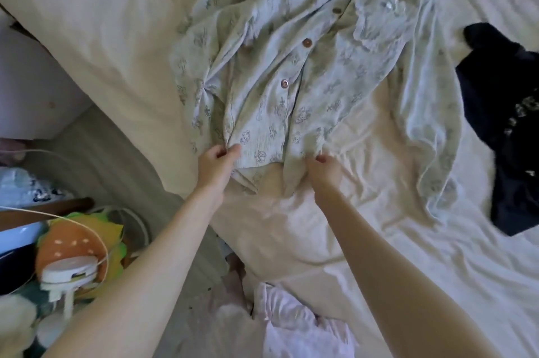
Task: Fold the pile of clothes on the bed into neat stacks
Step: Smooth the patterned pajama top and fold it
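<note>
Nearest you, at the bed's near edge, lies a crumpled pale pink garment [294, 325]. Beyond it your two hands work side by side on the cream bedsheet [335, 229]: your left hand [217, 163] pinches the hem of the pale blue printed button-up pyjama shirt [291, 66] at its left corner, and your right hand [322, 169] pinches the same hem further right, each clamped on cloth. That shirt stretches straight away from you, its long axis and brown button row running toward the far edge, so both hands are equally near the hem. Its right sleeve trails toward the bed's right edge, where a dark navy printed garment [507, 124] lies unfolded. No containers hold clothes.
</note>
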A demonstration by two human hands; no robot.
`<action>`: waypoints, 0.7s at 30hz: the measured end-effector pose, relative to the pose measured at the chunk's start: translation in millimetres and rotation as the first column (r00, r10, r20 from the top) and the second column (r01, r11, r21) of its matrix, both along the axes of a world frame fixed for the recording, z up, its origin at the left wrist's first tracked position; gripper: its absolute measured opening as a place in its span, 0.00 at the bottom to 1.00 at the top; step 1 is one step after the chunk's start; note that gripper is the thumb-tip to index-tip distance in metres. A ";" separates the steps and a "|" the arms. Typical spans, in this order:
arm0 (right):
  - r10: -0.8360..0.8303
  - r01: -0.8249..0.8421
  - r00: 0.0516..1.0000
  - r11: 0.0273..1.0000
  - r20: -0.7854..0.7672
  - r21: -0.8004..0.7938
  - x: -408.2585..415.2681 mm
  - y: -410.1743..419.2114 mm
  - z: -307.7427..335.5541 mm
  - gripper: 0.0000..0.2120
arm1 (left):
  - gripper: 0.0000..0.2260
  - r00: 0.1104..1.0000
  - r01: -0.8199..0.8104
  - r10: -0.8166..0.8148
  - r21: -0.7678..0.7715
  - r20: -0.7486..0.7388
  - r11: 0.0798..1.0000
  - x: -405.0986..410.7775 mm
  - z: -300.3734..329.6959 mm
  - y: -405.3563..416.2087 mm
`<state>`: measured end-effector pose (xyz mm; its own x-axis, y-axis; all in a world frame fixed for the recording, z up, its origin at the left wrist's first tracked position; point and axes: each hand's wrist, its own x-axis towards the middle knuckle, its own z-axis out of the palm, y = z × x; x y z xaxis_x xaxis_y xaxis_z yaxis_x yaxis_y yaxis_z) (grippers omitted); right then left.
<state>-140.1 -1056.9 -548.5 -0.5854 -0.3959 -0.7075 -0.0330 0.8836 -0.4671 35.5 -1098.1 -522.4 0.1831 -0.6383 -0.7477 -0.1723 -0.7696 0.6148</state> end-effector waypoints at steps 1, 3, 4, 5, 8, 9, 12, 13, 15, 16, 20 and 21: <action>-0.081 0.083 0.996 0.996 0.043 -0.028 -4.6 2.4 3.3 0.10 | 0.16 1.000 0.009 -0.009 0.000 -0.014 1.000 2.9 4.3 3.1; -0.203 0.211 0.973 0.976 0.108 -0.061 -16.2 15.4 12.8 0.04 | 0.10 0.998 0.000 0.000 0.004 -0.062 1.000 11.0 15.1 13.5; -0.235 0.244 0.964 0.968 0.123 -0.065 -22.8 25.1 18.3 0.04 | 0.07 0.997 -0.015 0.016 0.008 -0.074 1.000 16.1 20.5 19.5; -0.267 0.276 0.956 0.959 0.119 -0.070 -30.1 37.4 24.7 0.05 | 0.06 0.997 -0.029 0.030 0.014 -0.074 0.999 21.2 25.6 25.2; -0.440 0.455 0.884 0.887 0.158 -0.077 -56.4 76.7 44.1 0.05 | 0.06 0.996 -0.067 0.068 0.026 -0.057 0.997 33.3 39.6 39.9; -0.486 0.502 0.859 0.862 0.161 -0.072 -65.6 86.8 52.1 0.07 | 0.07 0.997 -0.059 0.061 0.032 -0.046 0.998 35.8 44.6 44.1; -0.525 0.524 0.851 0.846 0.020 -0.098 -95.9 113.1 68.4 0.10 | 0.07 0.995 0.094 -0.095 0.044 0.021 0.995 40.3 54.8 60.9; -0.524 0.517 0.851 0.849 -0.037 -0.111 -105.7 119.5 71.8 0.07 | 0.08 0.984 0.168 -0.170 0.048 0.050 0.985 40.4 56.0 68.3; -0.499 0.488 0.855 0.866 -0.142 -0.105 -120.8 129.1 73.9 0.06 | 0.09 0.953 0.286 -0.290 0.060 0.088 0.956 38.9 54.7 84.5; -0.477 0.468 0.862 0.879 -0.174 -0.088 -125.8 133.2 71.7 0.09 | 0.09 0.938 0.327 -0.333 0.077 0.098 0.942 37.3 52.3 92.4; -0.397 0.399 0.916 0.917 -0.061 0.010 -130.1 142.4 51.3 0.12 | 0.05 0.914 0.394 -0.402 0.120 0.058 0.911 24.4 35.1 110.5; -0.386 0.387 0.922 0.921 -0.022 0.044 -127.8 143.1 46.2 0.11 | 0.06 0.914 0.387 -0.396 0.106 0.088 0.916 22.2 29.0 110.2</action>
<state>-268.0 -913.7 -502.3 -0.6956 -0.1040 -0.7109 0.3097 0.8494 -0.4273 57.7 -987.9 -493.4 0.0118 -0.6103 -0.7921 -0.5301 -0.6755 0.5126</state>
